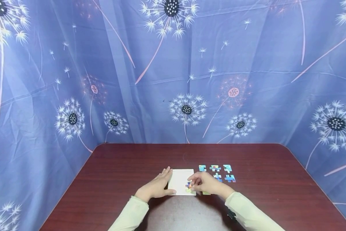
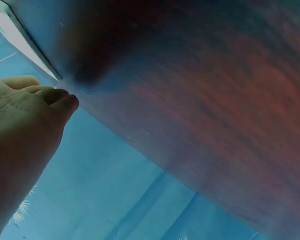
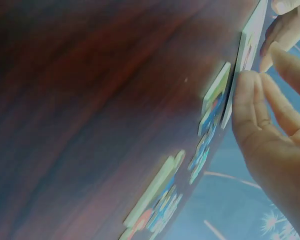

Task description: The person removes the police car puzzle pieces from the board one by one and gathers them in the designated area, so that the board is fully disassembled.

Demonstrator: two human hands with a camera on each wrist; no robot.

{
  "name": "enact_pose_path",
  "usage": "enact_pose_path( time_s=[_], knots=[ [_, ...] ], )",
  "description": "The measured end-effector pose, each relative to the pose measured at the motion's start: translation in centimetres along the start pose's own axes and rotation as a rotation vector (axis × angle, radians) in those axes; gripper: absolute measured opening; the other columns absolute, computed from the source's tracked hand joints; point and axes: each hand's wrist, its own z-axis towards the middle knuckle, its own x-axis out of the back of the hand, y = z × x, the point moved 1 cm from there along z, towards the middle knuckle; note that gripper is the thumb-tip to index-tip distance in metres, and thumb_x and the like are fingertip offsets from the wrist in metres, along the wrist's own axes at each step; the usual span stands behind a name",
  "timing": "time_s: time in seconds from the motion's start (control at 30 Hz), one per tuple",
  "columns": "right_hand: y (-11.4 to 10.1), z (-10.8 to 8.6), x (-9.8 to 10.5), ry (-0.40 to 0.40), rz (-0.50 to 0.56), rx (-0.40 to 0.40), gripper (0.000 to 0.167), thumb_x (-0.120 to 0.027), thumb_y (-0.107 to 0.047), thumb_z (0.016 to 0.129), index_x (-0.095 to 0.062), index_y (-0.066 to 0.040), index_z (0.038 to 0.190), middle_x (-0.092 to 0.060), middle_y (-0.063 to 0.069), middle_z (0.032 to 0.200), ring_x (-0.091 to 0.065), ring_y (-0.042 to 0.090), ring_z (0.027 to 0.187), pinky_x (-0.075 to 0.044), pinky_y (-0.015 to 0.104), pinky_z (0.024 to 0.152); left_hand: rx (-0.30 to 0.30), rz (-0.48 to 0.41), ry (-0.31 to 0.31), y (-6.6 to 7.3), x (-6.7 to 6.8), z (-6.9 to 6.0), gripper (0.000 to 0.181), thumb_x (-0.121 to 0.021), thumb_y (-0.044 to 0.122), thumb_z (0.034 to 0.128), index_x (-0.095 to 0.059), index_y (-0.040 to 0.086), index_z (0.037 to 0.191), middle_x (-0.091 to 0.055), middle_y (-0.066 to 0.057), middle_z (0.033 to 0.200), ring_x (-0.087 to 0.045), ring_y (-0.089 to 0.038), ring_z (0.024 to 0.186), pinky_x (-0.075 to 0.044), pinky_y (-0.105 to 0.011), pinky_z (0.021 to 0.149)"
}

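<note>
A white puzzle tray (image 1: pixel 177 179) lies flat on the table. My left hand (image 1: pixel 156 187) rests along its left side, fingers extended and thumb at the lower left corner. In the left wrist view that hand (image 2: pixel 27 117) is beside the tray's edge (image 2: pixel 27 42). Over the tray's lower right corner, my right hand (image 1: pixel 208 183) pinches a yellow, blue and red jigsaw piece (image 1: pixel 188 189) between thumb and fingers. The right wrist view shows the right hand (image 3: pixel 275 125) bent over the tray; the fingers hide the piece there.
Several loose jigsaw pieces (image 1: pixel 230 178) lie in rows right of the tray, and a yellow-green piece (image 1: pixel 206 193) is partly under the right hand. A dark object (image 1: pixel 231 214) shows beside the right sleeve. Behind the brown table (image 1: pixel 126 163) hangs a blue dandelion-print curtain (image 1: pixel 149 112).
</note>
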Motion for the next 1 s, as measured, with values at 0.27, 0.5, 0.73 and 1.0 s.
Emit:
enact_pose_path(
  time_s=[0.27,0.5,0.73,1.0],
  knots=[
    [-0.19,0.26,-0.81,0.015,-0.069,-0.054,0.032,-0.085,0.006,0.083,-0.072,0.012,0.112,-0.061,0.000,0.084,-0.057,0.001,0.072,-0.054,0.022,0.065,0.048,0.011,-0.037,-0.18,-0.03,0.31,0.091,-0.074,0.035,0.0998,-0.028,-0.015,0.160,-0.020,-0.033,0.170,-0.021,-0.048,0.158,-0.022,-0.058,0.128],
    [-0.28,0.25,-0.97,0.024,-0.102,-0.078,0.032,-0.087,0.006,0.080,-0.073,0.009,0.108,-0.058,-0.001,0.084,-0.054,0.000,0.072,-0.053,0.022,0.065,0.062,0.030,-0.038,-0.09,-0.20,0.39,0.089,-0.075,0.036,0.0994,-0.031,-0.015,0.159,-0.023,-0.033,0.169,-0.023,-0.048,0.158,-0.023,-0.058,0.128],
    [-0.35,0.28,-1.11,0.032,-0.075,-0.088,0.031,-0.087,0.008,0.078,-0.072,0.008,0.106,-0.057,0.001,0.083,-0.053,0.002,0.071,-0.052,0.021,0.065,0.067,0.027,-0.038,-0.02,-0.16,0.36,0.088,-0.075,0.034,0.0991,-0.033,-0.016,0.158,-0.023,-0.033,0.169,-0.023,-0.048,0.158,-0.023,-0.058,0.127],
    [-0.52,0.24,-1.04,0.054,-0.017,-0.091,0.031,-0.084,0.013,0.077,-0.069,0.008,0.103,-0.057,0.004,0.081,-0.053,0.006,0.070,-0.051,0.021,0.062,0.062,0.026,-0.035,0.07,-0.09,0.45,0.088,-0.076,0.033,0.0985,-0.033,-0.017,0.157,-0.024,-0.034,0.169,-0.024,-0.048,0.157,-0.023,-0.058,0.127]
  ],
)
